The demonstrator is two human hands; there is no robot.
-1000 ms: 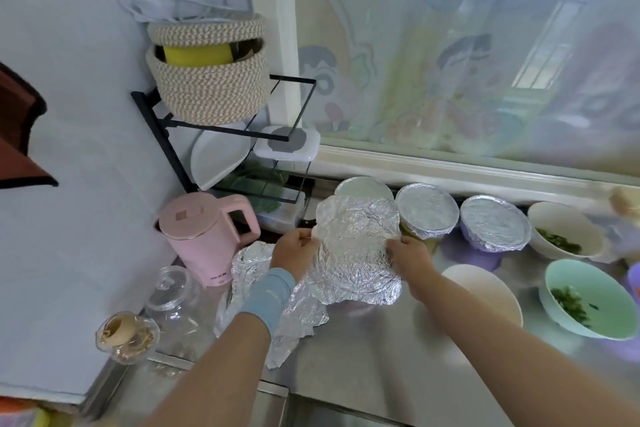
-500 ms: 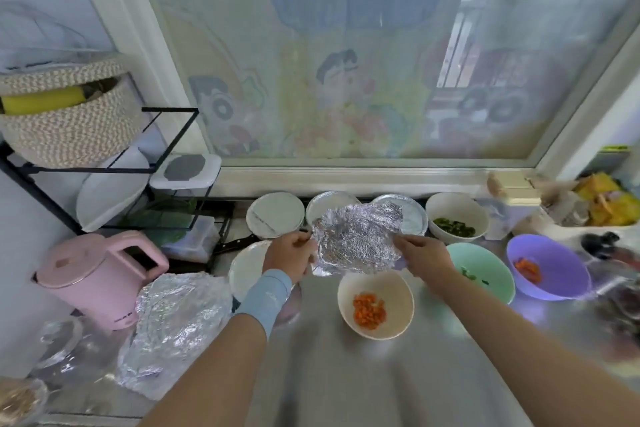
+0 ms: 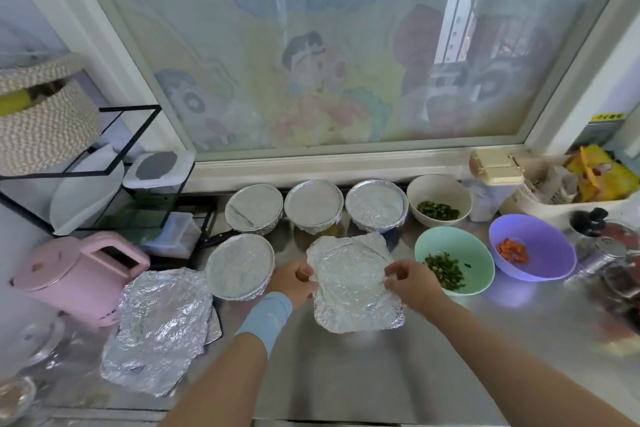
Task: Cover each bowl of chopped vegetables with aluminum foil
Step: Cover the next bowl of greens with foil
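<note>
On a steel worktop [image 3: 346, 374], a crinkled square sheet of aluminium foil [image 3: 351, 281] lies draped over what its round rim-print suggests is a bowl, itself hidden; the left hand [image 3: 294, 279] pinches the sheet's left edge between thumb and fingers, and the right hand [image 3: 414, 284] pinches its right edge the same way. The step in hand looks to be seating this cover; the four corners stand out flat and unfolded, so the next move calls for pressing the overhang down and crimping it under the rim all round. Behind the sheet stands a row of three foil-capped round bowls [image 3: 313, 202]; just left of it sits a fourth foil-capped bowl [image 3: 239, 265]; further left lies a loose stack of crumpled foil sheets [image 3: 159, 322]. Uncovered are a white bowl of chopped greens [image 3: 433, 189] behind and right of the sheet, a mint-green bowl of chopped greens [image 3: 474, 251] just right of it, and a purple bowl of orange-red pieces [image 3: 549, 248] further right; by that count the job seems past halfway.
</note>
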